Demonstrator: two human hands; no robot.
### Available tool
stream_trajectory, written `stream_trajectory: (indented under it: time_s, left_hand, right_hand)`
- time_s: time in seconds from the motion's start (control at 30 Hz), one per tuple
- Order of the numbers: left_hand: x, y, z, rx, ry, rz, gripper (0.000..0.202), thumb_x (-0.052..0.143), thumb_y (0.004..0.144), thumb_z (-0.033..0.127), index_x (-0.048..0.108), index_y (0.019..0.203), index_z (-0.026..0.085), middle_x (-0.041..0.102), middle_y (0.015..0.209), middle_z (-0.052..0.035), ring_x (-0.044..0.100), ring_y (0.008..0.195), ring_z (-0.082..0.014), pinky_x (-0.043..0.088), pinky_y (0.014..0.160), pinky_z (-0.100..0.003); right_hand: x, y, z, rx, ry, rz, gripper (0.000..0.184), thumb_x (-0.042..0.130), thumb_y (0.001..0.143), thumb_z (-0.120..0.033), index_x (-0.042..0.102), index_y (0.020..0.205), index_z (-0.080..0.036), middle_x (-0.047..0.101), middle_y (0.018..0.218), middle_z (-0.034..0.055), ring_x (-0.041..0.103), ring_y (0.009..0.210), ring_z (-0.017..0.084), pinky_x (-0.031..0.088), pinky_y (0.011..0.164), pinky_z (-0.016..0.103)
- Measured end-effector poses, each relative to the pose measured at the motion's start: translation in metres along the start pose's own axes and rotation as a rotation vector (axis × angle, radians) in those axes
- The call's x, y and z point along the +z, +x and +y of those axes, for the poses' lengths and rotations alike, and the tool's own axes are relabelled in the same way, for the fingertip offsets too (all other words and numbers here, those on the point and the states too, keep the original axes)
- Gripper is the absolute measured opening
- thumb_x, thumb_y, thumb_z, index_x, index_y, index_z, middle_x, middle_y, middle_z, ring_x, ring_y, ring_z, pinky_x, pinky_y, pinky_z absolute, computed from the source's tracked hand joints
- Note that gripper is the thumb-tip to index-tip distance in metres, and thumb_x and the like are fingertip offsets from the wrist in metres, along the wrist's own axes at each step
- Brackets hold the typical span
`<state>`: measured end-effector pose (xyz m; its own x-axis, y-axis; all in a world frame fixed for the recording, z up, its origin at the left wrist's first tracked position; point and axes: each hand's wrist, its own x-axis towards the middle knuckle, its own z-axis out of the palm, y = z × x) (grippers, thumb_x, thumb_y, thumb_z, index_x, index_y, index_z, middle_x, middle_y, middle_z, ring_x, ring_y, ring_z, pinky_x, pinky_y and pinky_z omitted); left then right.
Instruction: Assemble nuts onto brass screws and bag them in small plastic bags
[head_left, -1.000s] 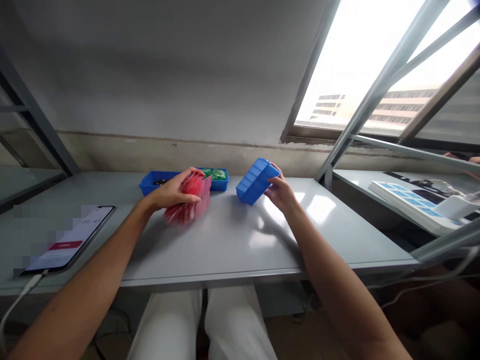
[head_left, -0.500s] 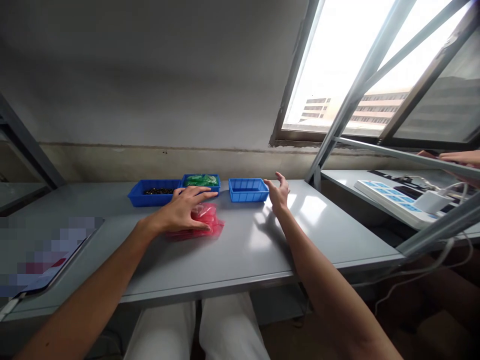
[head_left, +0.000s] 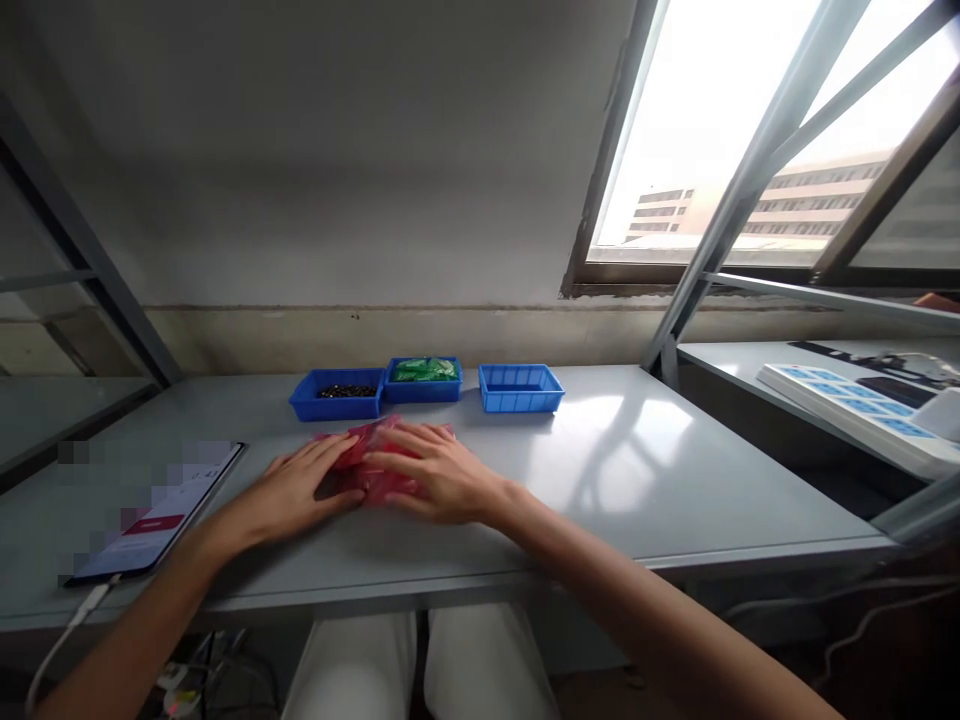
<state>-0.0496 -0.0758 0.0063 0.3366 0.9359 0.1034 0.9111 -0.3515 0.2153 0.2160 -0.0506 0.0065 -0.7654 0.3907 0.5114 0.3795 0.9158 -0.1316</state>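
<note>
L hand [head_left: 304, 490] + R hand [head_left: 435, 475] both on the red plastic [head_left: 356, 450], which sits mid-surface [head_left: 420, 565], lying flat-ish & crumpled, just nearside of the bins. L hand comes in from the L: fingers a bit spread, tips on the L part of the plastic, thumb out apart from them along the near side. R hand palm-down over the R part, fingers spread across the top, slightly blurred; covers much of the plastic, so its full outline & piece count n/a. Hands close, fingertips nearly meeting. Behind, 3 blue bins in a row nr the wall [head_left: 375, 340]: L bin [head_left: 337, 408] w/ small dark bits [head_left: 349, 391] (too small to ID), mid bin [head_left: 424, 391] w/ green packs [head_left: 425, 370] up to abt the rim, R bin [head_left: 521, 402] upright w/ ribbed inner side showing. L + mid bins side by side, can't tell if touching; R bin a bit apart from mid. Phone [head_left: 165, 515] far L, beside L forearm, screen up & partly pixelated, white cable [head_left: 94, 600] at its near end running off the front edge. White unit [head_left: 855, 415] w/ blue squares on the adjacent R surface, past the metal frame.
</note>
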Motion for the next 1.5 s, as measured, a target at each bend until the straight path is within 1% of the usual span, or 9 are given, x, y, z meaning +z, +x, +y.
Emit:
stream_trajectory:
  time_s: [0.17, 0.27, 0.5, 0.67, 0.77, 0.93, 1.17, 1.33, 1.5]
  left_hand:
    - [-0.013, -0.002, -0.005, 0.008, -0.043, -0.051, 0.061, 0.056, 0.075, 0.072, 0.06, 0.113, 0.024, 0.039, 0.152, -0.0102, 0.037, 0.137, -0.0354, 0.03, 0.11, -0.052]
    - [-0.01, 0.001, 0.005, 0.093, -0.137, -0.054, 0.065, 0.057, 0.079, 0.066, 0.048, 0.132, 0.029, 0.034, 0.156, -0.0072, 0.038, 0.138, -0.0323, 0.032, 0.11, -0.047]
    - [0.011, 0.025, 0.048, 0.237, -0.194, -0.022, 0.062, 0.054, 0.084, 0.062, 0.044, 0.137, 0.031, 0.051, 0.143, -0.0066, 0.044, 0.132, -0.0309, 0.025, 0.113, -0.048]
    - [0.016, 0.036, 0.055, 0.2, -0.103, 0.108, 0.024, 0.044, 0.093, 0.038, 0.061, 0.104, 0.025, 0.066, 0.117, -0.006, 0.056, 0.113, -0.0268, 0.032, 0.103, -0.048]
    - [0.016, 0.036, 0.047, 0.206, -0.054, 0.13, 0.021, 0.043, 0.088, 0.022, 0.064, 0.089, 0.024, 0.069, 0.108, -0.0047, 0.059, 0.104, -0.0247, 0.036, 0.098, -0.045]
    - [0.014, 0.035, 0.035, 0.156, -0.1, 0.15, 0.02, 0.045, 0.087, 0.022, 0.065, 0.086, 0.022, 0.071, 0.1, -0.0044, 0.06, 0.097, -0.0235, 0.042, 0.087, -0.037]
    - [0.016, 0.037, 0.043, 0.227, -0.19, 0.233, 0.024, 0.054, 0.088, 0.034, 0.063, 0.107, 0.023, 0.067, 0.112, -0.0055, 0.058, 0.107, -0.0252, 0.044, 0.092, -0.04]
    - [0.018, 0.043, 0.044, 0.133, -0.34, 0.444, 0.076, 0.066, 0.081, 0.046, 0.029, 0.144, 0.024, 0.045, 0.144, -0.012, 0.048, 0.128, -0.0282, 0.041, 0.105, -0.046]
    - [0.011, 0.035, 0.039, 0.315, -0.271, 0.254, 0.061, 0.064, 0.084, 0.038, 0.042, 0.14, 0.031, 0.032, 0.155, -0.0064, 0.034, 0.14, -0.0283, 0.033, 0.113, -0.046]
  right_hand:
    - [-0.006, -0.023, 0.005, -0.011, 0.048, -0.041, 0.044, 0.06, 0.091, -0.032, 0.055, 0.135, -0.031, 0.047, 0.146, 0.0063, 0.052, 0.127, 0.025, 0.044, 0.102, 0.04]
    - [-0.02, -0.045, 0.016, 0.028, 0.139, 0.021, 0.043, 0.062, 0.086, -0.021, 0.062, 0.128, -0.03, 0.058, 0.135, 0.0068, 0.06, 0.116, 0.025, 0.05, 0.093, 0.039]
    - [-0.038, -0.058, 0.042, 0.552, 0.306, 0.425, 0.018, 0.058, 0.088, -0.029, 0.071, 0.078, -0.021, 0.066, 0.066, 0.0012, 0.062, 0.06, 0.019, 0.047, 0.053, 0.029]
    - [-0.059, -0.033, 0.056, 0.523, 0.289, 0.512, 0.014, 0.063, 0.083, -0.025, 0.074, 0.092, -0.022, 0.073, 0.081, 0.0023, 0.067, 0.073, 0.021, 0.051, 0.065, 0.032]
    - [-0.068, -0.017, 0.056, 0.477, 0.212, 0.599, 0.014, 0.064, 0.083, -0.024, 0.075, 0.09, -0.023, 0.074, 0.084, 0.0022, 0.068, 0.076, 0.021, 0.053, 0.07, 0.033]
    - [-0.06, -0.008, 0.044, 0.344, 0.061, 0.74, 0.02, 0.058, 0.087, -0.017, 0.075, 0.094, -0.024, 0.073, 0.095, 0.0027, 0.068, 0.085, 0.017, 0.054, 0.076, 0.031]
    - [-0.054, -0.005, 0.051, 0.341, 0.031, 0.739, 0.025, 0.055, 0.086, -0.009, 0.075, 0.091, -0.023, 0.072, 0.092, 0.003, 0.068, 0.082, 0.016, 0.054, 0.073, 0.029]
    - [-0.046, 0.005, 0.049, 0.358, 0.081, 0.714, 0.032, 0.05, 0.087, -0.006, 0.073, 0.101, -0.022, 0.073, 0.099, 0.0034, 0.069, 0.09, 0.017, 0.054, 0.08, 0.029]
    - [-0.039, -0.014, 0.015, 0.107, 0.235, 0.117, 0.033, 0.051, 0.087, -0.005, 0.073, 0.104, -0.023, 0.074, 0.098, 0.0026, 0.069, 0.091, 0.016, 0.054, 0.082, 0.028]
